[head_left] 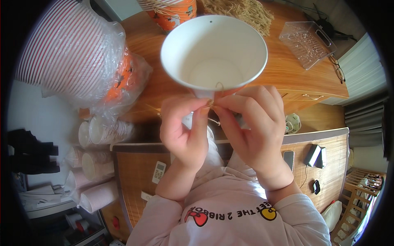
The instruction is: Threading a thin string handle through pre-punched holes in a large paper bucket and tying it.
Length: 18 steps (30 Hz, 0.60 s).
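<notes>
A big white paper bucket (pixel 230 49) with an orange outside stands on the wooden table in front of me, its mouth tilted toward me. A small dark hole shows near its far rim. At the near rim, a thin tan cord (pixel 220 85) loops over the edge into the bucket. My left hand (pixel 184 131) and my right hand (pixel 256 123) meet just below that rim, thumbs and forefingers pinched together on the cord. The exact spot between the fingertips is too small to make out. A short cord end hangs beneath them.
A tall wrapped stack of buckets (pixel 69 53) leans at the left. Behind the bucket are more orange buckets (pixel 174 16) and a heap of tan cords (pixel 242 12). A clear plastic box (pixel 305 43) and glasses (pixel 338 69) lie at the table's right. A remote (pixel 159 172) lies beside me.
</notes>
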### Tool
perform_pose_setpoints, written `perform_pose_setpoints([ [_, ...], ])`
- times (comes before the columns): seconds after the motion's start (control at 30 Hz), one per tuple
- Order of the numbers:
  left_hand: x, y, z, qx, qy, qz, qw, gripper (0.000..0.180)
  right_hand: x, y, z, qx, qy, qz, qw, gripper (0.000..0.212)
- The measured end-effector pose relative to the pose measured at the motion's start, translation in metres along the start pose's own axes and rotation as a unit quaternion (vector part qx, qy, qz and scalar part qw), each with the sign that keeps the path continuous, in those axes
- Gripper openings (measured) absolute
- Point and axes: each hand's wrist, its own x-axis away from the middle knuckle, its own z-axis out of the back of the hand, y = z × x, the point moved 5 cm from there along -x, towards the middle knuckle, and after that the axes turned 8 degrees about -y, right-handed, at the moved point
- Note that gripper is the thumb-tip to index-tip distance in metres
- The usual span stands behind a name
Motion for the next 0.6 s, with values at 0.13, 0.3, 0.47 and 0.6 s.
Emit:
perform_pose_setpoints([
  [0.13, -0.0013, 0.0012, 0.0008, 0.036, 0.048, 0.039, 0.997, 0.02, -0.0007, -0.0005, 0.0008, 0.004, -0.016, -0.008, 1.0, 0.021],
  [0.3, -0.0033, 0.0058, 0.0017, -0.003, 0.042, 0.017, 0.999, 0.022, -0.0022, -0.0008, 0.0025, 0.007, -0.022, -0.008, 1.0, 0.022],
  [0.47, -0.0054, 0.0079, 0.0015, -0.026, 0.037, 0.006, 0.999, 0.023, -0.0049, -0.0028, 0.0055, 0.006, -0.031, -0.023, 0.999, 0.021],
  [0.6, -0.005, 0.0092, 0.0032, -0.05, 0.027, -0.001, 0.998, 0.023, -0.005, -0.0029, 0.0054, 0.005, -0.037, -0.024, 0.999, 0.021],
])
